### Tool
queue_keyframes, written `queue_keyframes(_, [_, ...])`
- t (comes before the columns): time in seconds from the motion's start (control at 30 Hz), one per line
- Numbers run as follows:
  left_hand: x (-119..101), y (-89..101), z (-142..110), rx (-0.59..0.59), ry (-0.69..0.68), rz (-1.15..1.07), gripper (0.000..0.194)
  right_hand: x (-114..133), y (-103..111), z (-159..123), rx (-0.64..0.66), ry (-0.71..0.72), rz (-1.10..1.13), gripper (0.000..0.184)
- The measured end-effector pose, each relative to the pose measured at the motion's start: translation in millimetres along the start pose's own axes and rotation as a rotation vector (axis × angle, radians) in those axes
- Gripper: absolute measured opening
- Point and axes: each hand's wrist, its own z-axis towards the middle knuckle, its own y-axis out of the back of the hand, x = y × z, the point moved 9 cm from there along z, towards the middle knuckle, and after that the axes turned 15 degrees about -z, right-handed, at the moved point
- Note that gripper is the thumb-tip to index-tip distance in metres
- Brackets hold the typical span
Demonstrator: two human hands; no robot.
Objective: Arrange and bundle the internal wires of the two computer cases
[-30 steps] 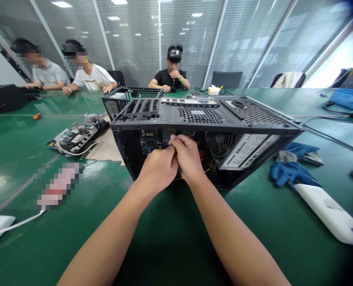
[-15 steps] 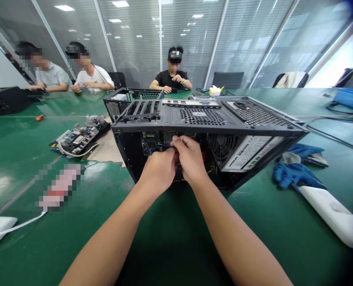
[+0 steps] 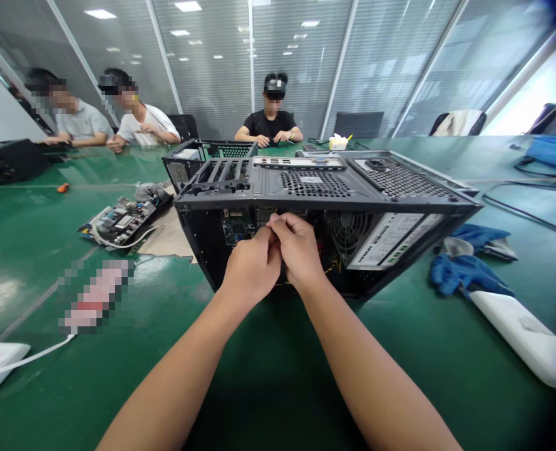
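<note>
A black computer case (image 3: 315, 199) lies across the table in front of me, its open side facing me. Inside it, a motherboard (image 3: 237, 227) shows at the left and a power supply (image 3: 380, 241) with a fan at the right. My left hand (image 3: 253, 266) and my right hand (image 3: 298, 247) meet at the opening, over the motherboard area. Both hands are closed, with thumbs and fingertips pinched together and touching each other. Whatever they hold is hidden behind the fingers. Dark cables with some yellow and red show behind my right hand.
A loose motherboard (image 3: 125, 219) lies on cardboard (image 3: 172, 241) at the left, beside a second case frame (image 3: 211, 149). Blue gloves (image 3: 461, 269) and a white power strip (image 3: 522, 335) lie at the right. A pixelated object (image 3: 97, 297) is at the left. Three people sit across the table.
My left hand's thumb and fingers have shifted slightly up against the right fingertips. The right hand stays nearly in place. Across the table, the middle person's hands have lowered to the table.
</note>
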Motion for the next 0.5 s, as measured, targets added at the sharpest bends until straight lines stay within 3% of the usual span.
queue_keyframes(0.23, [1.9, 4.4, 0.6, -0.022, 0.024, 0.054, 0.025, 0.1, 4.2, -1.3, -0.016, -0.061, 0.012, 0.027])
queue_keyframes(0.5, [5.0, 5.8, 5.0, -0.030, -0.058, -0.041, 0.026, 3.9, 2.1, 0.4, 0.014, -0.062, 0.057, 0.030])
